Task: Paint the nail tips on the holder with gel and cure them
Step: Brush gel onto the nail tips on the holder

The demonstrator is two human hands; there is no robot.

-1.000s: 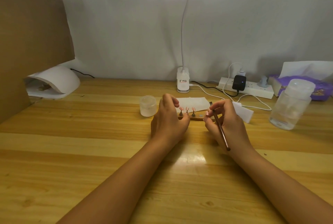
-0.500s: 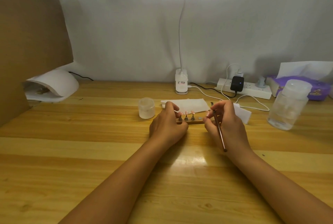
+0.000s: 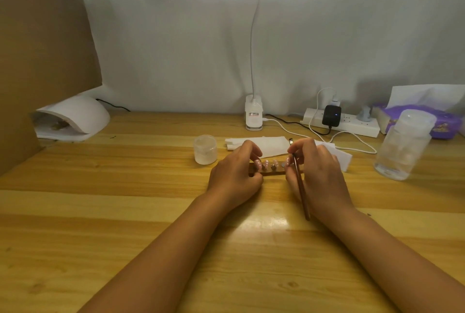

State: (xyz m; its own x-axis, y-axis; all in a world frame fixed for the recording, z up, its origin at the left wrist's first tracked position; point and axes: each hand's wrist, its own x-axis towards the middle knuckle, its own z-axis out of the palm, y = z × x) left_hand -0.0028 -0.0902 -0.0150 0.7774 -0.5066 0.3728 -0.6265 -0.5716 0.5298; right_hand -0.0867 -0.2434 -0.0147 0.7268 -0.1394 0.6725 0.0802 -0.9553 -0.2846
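A small wooden holder (image 3: pixel 273 173) lies on the table centre with several pink nail tips (image 3: pixel 266 163) standing on little pegs. My left hand (image 3: pixel 234 176) grips the holder's left end, fingers curled over it. My right hand (image 3: pixel 318 174) is at the holder's right end and holds a thin brown gel brush (image 3: pixel 300 186), its shaft running back along the palm and its tip pointing away past the fingers. A small frosted gel jar (image 3: pixel 205 149) stands just left of the holder. The white curing lamp (image 3: pixel 73 119) sits at the far left.
White paper sheets (image 3: pixel 261 145) lie behind the holder. A desk lamp base (image 3: pixel 254 116), a power strip (image 3: pixel 342 124) with cables, a clear plastic bottle (image 3: pixel 402 144) and a purple tissue pack (image 3: pixel 427 121) stand at the back and right. A cardboard panel (image 3: pixel 42 61) rises at left.
Both hands and the holder have come slightly nearer to me. My left fingers have closed further onto the holder's left end. The brush stays in my right hand.
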